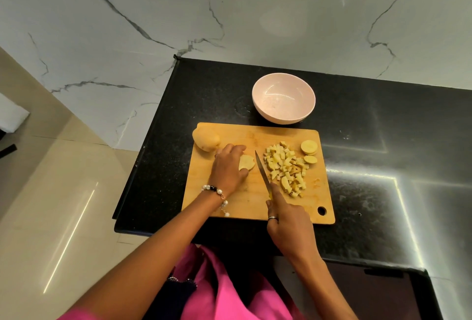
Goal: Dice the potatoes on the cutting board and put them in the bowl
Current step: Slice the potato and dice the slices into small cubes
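Potato piece is pinched under curled left hand fingers, mid cutting board. Knife is gripped by right hand, forefinger along spine, tip toward the far edge.

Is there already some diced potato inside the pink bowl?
No, the pink bowl shows only its bare inside; the diced potato lies on the cutting board.

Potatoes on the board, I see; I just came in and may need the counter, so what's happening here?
A person is dicing potatoes on the board. The left hand holds down a potato piece, and the right hand grips the knife beside it. A pile of dice and two slices lie to the right, a whole potato at the far left corner. The bowl behind holds nothing yet.
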A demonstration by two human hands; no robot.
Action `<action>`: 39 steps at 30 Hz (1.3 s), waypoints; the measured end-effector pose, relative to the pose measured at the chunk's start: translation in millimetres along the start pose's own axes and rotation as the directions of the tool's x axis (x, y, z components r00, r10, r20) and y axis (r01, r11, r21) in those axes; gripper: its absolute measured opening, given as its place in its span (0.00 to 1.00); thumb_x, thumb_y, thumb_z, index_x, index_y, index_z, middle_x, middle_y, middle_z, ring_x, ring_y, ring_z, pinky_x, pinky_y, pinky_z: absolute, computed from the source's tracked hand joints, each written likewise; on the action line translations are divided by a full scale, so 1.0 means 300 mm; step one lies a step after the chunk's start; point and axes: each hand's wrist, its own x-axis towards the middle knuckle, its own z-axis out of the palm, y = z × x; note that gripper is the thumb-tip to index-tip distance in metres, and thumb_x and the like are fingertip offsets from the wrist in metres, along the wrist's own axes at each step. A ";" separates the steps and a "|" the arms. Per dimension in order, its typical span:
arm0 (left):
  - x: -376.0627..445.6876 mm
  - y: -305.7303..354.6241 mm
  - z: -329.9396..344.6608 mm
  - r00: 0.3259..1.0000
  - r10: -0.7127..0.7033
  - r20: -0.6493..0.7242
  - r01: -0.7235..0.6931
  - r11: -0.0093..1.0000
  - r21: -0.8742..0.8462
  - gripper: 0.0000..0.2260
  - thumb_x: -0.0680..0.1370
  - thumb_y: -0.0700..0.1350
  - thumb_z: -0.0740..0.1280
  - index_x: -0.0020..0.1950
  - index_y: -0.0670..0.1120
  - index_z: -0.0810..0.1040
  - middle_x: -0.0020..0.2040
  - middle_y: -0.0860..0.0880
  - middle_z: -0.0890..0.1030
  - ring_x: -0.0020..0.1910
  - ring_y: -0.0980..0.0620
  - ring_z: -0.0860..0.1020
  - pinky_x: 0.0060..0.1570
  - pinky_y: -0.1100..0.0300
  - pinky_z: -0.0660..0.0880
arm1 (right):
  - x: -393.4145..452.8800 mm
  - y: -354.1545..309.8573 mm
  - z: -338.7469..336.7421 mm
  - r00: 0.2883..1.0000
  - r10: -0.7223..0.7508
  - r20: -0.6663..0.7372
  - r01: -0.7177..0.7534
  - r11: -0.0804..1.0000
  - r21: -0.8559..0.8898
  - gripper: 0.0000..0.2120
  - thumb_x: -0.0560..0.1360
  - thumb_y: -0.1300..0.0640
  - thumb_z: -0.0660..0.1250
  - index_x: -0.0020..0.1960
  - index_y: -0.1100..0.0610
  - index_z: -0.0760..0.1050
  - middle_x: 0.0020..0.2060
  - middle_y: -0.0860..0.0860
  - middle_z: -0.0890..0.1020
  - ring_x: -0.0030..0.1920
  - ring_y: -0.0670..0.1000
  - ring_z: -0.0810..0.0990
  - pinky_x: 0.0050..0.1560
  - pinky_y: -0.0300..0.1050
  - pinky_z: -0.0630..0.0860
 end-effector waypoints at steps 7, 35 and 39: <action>0.005 -0.039 -0.053 0.998 0.056 0.023 -0.056 0.998 0.015 0.27 0.67 0.41 0.75 0.65 0.47 0.74 0.57 0.49 0.77 0.56 0.51 0.72 0.54 0.64 0.67 | 0.042 -0.017 -0.001 0.993 0.045 0.111 -0.010 0.955 -0.295 0.29 0.80 0.54 0.52 0.77 0.50 0.43 0.45 0.56 0.79 0.44 0.58 0.79 0.36 0.48 0.66; 0.019 -0.008 -0.035 0.997 -0.014 0.075 0.018 0.999 -0.046 0.26 0.68 0.49 0.75 0.65 0.48 0.75 0.50 0.50 0.70 0.44 0.56 0.68 0.48 0.64 0.69 | 0.070 -0.054 0.030 0.995 0.011 0.104 0.014 0.971 -0.238 0.27 0.82 0.53 0.49 0.78 0.52 0.43 0.44 0.57 0.79 0.44 0.59 0.78 0.37 0.48 0.66; 0.033 -0.013 -0.036 0.995 0.013 0.095 -0.010 0.999 -0.037 0.26 0.68 0.50 0.75 0.65 0.47 0.76 0.52 0.49 0.72 0.43 0.57 0.68 0.47 0.66 0.67 | 0.076 -0.063 0.049 0.994 -0.003 0.105 0.036 0.949 -0.314 0.30 0.80 0.58 0.50 0.77 0.54 0.41 0.45 0.58 0.78 0.44 0.60 0.78 0.35 0.48 0.64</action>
